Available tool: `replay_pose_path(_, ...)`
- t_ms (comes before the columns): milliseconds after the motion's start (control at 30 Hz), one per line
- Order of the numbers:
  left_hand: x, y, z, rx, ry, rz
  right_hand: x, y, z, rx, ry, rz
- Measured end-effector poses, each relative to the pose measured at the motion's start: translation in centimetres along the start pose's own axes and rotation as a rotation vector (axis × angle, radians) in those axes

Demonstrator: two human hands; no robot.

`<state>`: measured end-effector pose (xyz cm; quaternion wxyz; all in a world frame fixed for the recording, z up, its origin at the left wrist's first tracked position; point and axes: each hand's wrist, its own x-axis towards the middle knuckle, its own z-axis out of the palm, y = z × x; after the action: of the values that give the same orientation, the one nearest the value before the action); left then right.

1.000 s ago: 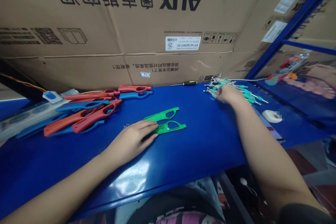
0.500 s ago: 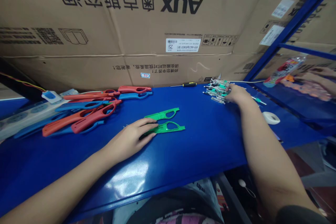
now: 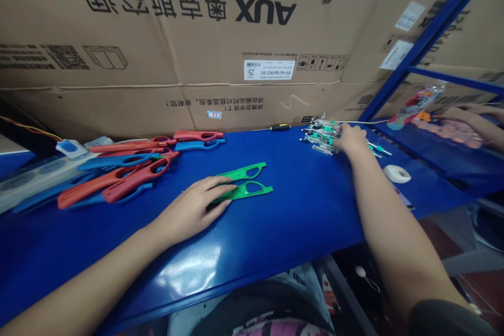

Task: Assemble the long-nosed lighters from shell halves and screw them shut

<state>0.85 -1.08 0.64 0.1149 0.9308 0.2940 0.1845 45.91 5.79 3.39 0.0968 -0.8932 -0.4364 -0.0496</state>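
Two green plastic shells, one farther back [image 3: 252, 170] and one nearer [image 3: 255, 188], lie side by side on the blue table [image 3: 303, 220]. My left hand [image 3: 200, 203] rests over their left ends, its fingers spread a little and touching the nearer shell. At the back right, my right hand [image 3: 350, 139] reaches into a pile of small clear and green parts [image 3: 321, 136]. Its fingertips are hidden among the parts, so any grip cannot be made out.
Red and blue lighter-shaped shells [image 3: 136, 178] are heaped at left beside a power strip [image 3: 43, 173]. A screwdriver [image 3: 279, 127] lies by the cardboard wall. White tape roll [image 3: 397, 174] and bottle [image 3: 417, 107] are at right, near another person's hands [image 3: 472, 118].
The view has shifted slightly, moving the surroundings a little leftward. My left hand stays over the green shells and my right hand stays at the pile.
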Motion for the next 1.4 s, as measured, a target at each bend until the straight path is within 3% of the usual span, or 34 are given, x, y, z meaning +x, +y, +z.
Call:
replay_pose_path(233, 0.1, 0.0, -0.2, 0.048, 0.008, 0.049, -0.4, -0.6, 1.1, 0.038, 0.105, 0.0)
replay_pose_path(433, 0.0, -0.2, -0.1, 0.072, 0.012, 0.056, -0.9, -1.1, 1.6, 0.043, 0.117, -0.061)
replay_pose_path(733, 0.1, -0.1, -0.1, 0.075, 0.03, 0.034, -1.1, -1.2, 1.3, 0.05, 0.096, -0.091)
replay_pose_path(1000, 0.0, -0.5, 0.1, 0.074, 0.093, 0.046, -1.3, -1.2, 0.1, 0.122, 0.16, -0.15)
replay_pose_path(1400, 0.0, -0.4, 0.1, 0.075, 0.077, 0.051, -1.6, -1.7, -0.2, 0.271, 0.212, -0.255)
